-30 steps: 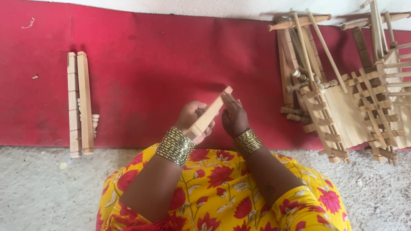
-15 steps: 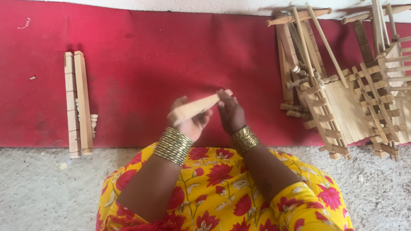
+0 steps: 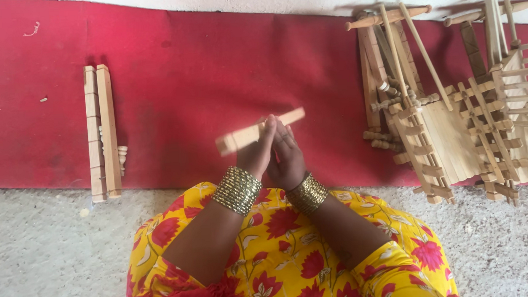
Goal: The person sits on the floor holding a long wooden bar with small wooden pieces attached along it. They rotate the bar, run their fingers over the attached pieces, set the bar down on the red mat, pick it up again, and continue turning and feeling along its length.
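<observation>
We hold a pale wooden bar [image 3: 257,133] between both hands, the left hand [image 3: 257,153] and right hand [image 3: 288,156] pressed close together with fingers closed around its middle, so the bar sticks out to either side of the grip, its left end dipping lower and blurred. Both hands are clenched on that one piece above our lap, over the red mat [image 3: 213,73]. To do this well, we judge that the grip should stay near the bar's centre and the wrists level (the blur suggests it is turning fast), so neither end swings wide. Well off to the left of the grip lie two long wooden bars [image 3: 101,133] side by side; to the right, well apart, sits a heap of assembled wooden frames [image 3: 446,117].
</observation>
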`<state>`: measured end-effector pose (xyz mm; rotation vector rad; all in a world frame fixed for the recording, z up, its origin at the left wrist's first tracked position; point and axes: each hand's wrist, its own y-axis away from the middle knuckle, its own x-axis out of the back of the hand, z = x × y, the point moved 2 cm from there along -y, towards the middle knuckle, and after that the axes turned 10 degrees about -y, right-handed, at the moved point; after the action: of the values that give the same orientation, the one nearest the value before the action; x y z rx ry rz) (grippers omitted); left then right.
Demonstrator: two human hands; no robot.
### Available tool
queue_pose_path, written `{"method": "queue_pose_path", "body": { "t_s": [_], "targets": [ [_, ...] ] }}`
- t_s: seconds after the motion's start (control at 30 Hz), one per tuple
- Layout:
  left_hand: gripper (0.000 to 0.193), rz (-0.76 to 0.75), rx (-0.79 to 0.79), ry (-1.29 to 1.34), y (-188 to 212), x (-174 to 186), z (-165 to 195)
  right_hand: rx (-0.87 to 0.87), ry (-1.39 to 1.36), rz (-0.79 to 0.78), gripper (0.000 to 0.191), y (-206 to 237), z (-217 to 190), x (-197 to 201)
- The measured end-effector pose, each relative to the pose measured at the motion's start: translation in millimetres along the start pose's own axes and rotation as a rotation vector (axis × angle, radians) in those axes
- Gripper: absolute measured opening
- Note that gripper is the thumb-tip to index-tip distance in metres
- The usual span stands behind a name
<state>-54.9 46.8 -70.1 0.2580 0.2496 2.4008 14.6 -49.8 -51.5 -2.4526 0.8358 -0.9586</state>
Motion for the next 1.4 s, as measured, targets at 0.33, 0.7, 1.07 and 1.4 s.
{"method": "queue_pose_path", "body": {
  "t_s": [0.33,0.7,1.07,1.4],
  "targets": [
    [0.081,0.078,0.014,0.072,-7.8,12.7,8.3,-0.574,0.201,-0.186,0.063,6.8,94.2,-3.2],
    [0.080,0.077,0.094,0.100,-4.9,21.5,14.8,-0.054,0.009,-0.126,0.070,1.8,2.9,-10.8],
    [0.087,0.080,0.041,0.026,-13.0,14.6,8.6,-0.678,0.191,-0.201,0.073,6.8,87.8,-0.8],
    [0.080,0.076,0.116,0.109,-13.8,25.7,5.6,-0.090,0.067,-0.167,0.076,-3.5,5.9,-12.2]
  ]
}}
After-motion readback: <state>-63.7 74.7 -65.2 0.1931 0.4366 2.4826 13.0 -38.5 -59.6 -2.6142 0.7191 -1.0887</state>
